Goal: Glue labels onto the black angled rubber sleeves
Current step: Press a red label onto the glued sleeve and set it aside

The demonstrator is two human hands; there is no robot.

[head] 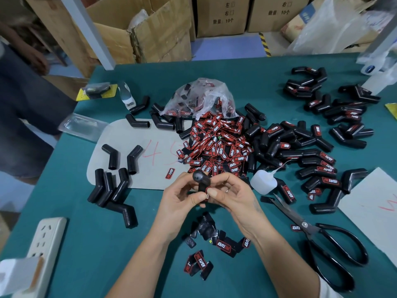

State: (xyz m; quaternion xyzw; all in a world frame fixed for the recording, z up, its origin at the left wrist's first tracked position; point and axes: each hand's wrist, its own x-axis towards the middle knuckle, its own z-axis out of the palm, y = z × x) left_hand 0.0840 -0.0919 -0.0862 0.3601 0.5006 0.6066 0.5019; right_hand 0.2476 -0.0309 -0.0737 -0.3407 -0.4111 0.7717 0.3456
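Observation:
Between my two hands I hold one black angled rubber sleeve (201, 180), its open end facing me. My left hand (182, 195) grips it from the left. My right hand (231, 195) pinches a red-edged label (207, 194) against the sleeve's lower side. A heap of red and black labels (217, 145) spills from a clear bag (200, 97) behind my hands. Unlabelled sleeves (111, 188) lie at the left on a grey sheet (150, 147). Labelled sleeves (318, 166) pile up at the right. A small white glue bottle (263, 181) lies just right of my right hand.
Large black scissors (322, 239) lie at the lower right on the green table (86, 244). Loose labels (214, 244) sit under my wrists. A white power strip (46, 241) is at the lower left. Cardboard boxes (150, 29) stand behind the table, and a person (23, 87) stands at the far left.

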